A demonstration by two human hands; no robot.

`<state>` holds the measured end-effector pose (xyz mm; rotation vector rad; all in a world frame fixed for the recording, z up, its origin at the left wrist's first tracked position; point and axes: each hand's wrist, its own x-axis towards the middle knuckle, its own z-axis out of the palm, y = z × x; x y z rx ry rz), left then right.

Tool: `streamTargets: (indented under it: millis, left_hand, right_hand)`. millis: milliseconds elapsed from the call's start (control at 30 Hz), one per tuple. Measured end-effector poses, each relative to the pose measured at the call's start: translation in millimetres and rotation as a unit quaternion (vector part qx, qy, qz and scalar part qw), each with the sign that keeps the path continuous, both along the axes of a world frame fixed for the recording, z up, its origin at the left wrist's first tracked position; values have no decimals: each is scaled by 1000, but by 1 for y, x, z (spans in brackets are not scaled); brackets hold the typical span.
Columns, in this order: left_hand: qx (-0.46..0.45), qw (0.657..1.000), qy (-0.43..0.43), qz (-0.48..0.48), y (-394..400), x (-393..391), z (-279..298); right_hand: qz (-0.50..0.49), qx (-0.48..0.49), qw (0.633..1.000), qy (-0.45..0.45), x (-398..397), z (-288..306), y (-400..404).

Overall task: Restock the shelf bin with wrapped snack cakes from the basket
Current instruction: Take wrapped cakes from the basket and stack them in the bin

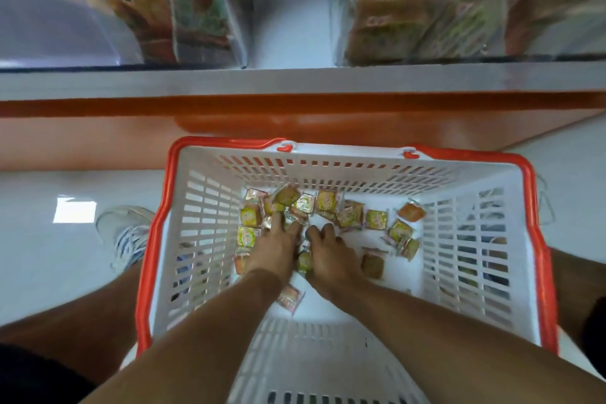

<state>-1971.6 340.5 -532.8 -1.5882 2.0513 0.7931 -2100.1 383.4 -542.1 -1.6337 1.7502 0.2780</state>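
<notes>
A white slotted basket with a red rim (537, 239) sits on the floor below me. Several wrapped snack cakes (377, 219) lie scattered on its bottom, mostly yellow-green, a few orange. Both my hands are down inside it. My left hand (277, 248) reaches forward with its fingers straight, the tips touching cakes near the far left corner. My right hand (333, 256) is beside it with fingers curled down, and one cake (304, 261) pokes out at its thumb side. A clear shelf bin (426, 16) above holds similar wrapped cakes, blurred.
A grey shelf edge (295, 79) and an orange base panel (98, 141) run across just beyond the basket. Another clear bin (147, 10) with packets stands on the shelf at upper left. My shoe (124, 233) rests on the white floor left of the basket.
</notes>
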Motion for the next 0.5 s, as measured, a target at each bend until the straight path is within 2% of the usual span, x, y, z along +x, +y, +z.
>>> streamTargets:
  millis: [100, 200, 300, 433, 500]
  left_hand:
    - [-2, 999, -40, -28, -2, -6, 1]
    - [-12, 996, -67, -62, -5, -6, 0]
    - [0, 997, -59, -57, -9, 0, 5]
    - [52, 998, 33, 30, -23, 9, 28]
    - [123, 978, 113, 129, -35, 8, 49]
  right_hand:
    - [-85, 29, 995, -48, 2, 2, 8]
    - [-119, 51, 988, -85, -1, 4, 11]
    - [-137, 95, 978, -127, -9, 12, 2]
    - [-149, 139, 954, -219, -26, 51, -26]
    - [-88, 159, 961, -210, -37, 87, -47]
